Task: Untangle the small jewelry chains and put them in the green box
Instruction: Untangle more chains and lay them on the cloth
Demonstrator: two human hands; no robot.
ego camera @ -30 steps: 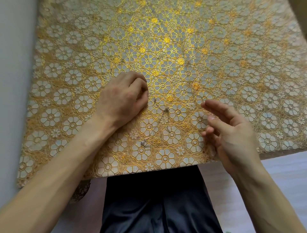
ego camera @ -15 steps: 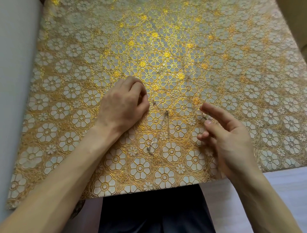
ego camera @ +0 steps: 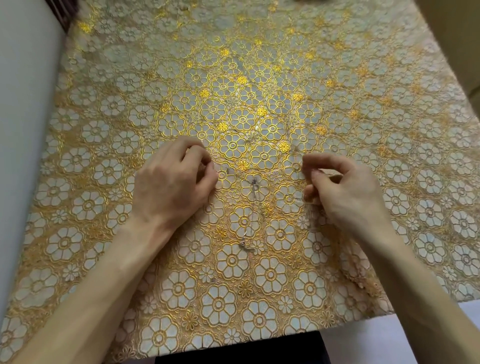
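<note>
Thin silver jewelry chains [ego camera: 253,187] lie on the gold floral tablecloth [ego camera: 233,109] between my hands, with a small pendant or clasp [ego camera: 244,244] nearer the front edge. My left hand [ego camera: 171,182] has its fingers curled, fingertips down at the left end of a chain. My right hand [ego camera: 342,189] has thumb and forefinger curled together at a faint strand on the right. The chains are very fine and hard to trace. No green box is in view.
A pale wall [ego camera: 23,117] borders the table on the left. The table's front edge runs above my dark-clothed lap [ego camera: 233,356]. A dark object [ego camera: 309,1] peeks in at the far top edge.
My right hand went from loosely open fingers to a pinch and moved forward and right. The left hand stayed curled in place. The camera view shifted, showing more of the table.
</note>
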